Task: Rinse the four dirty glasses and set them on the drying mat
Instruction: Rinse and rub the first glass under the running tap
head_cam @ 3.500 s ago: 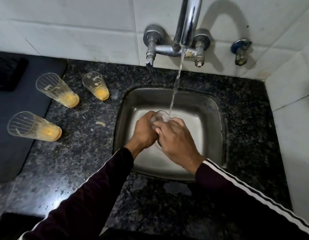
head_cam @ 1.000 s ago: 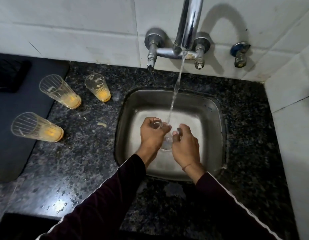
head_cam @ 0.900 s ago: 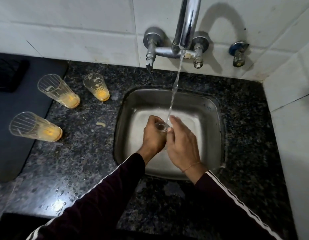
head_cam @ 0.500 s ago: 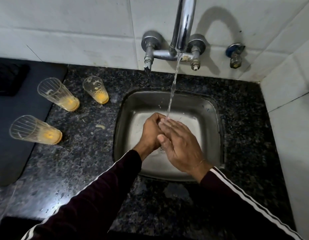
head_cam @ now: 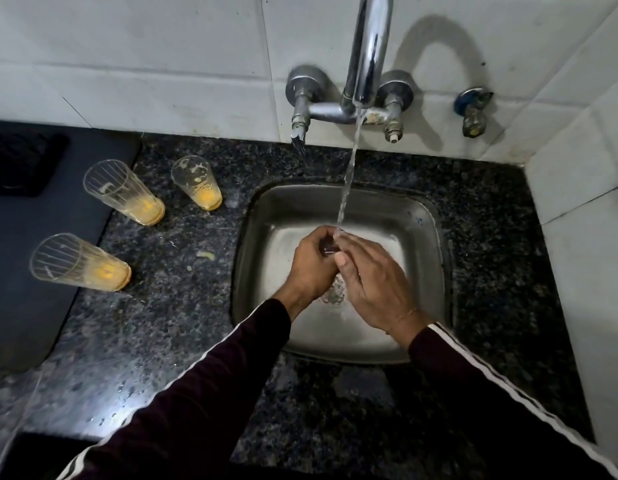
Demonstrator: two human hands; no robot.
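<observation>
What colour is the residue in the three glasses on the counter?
Yellow-orange, pooled at the bottoms of the three glasses; seen in the head view.

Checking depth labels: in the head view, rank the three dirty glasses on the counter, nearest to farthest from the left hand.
From the left hand, which grips the glass under the tap:
1. Short clear glass with orange dregs, nearest the sink, toward the wall.
2. Tall ribbed glass with yellow dregs, further left, at the dark mat's edge.
3. Ribbed glass with orange dregs, far left, overlapping the mat.

Shiny chrome tap (head_cam: 368, 53), brushed steel sink (head_cam: 425, 244), speckled polished granite counter (head_cam: 183, 306), glazed wall tiles (head_cam: 145, 57)
</observation>
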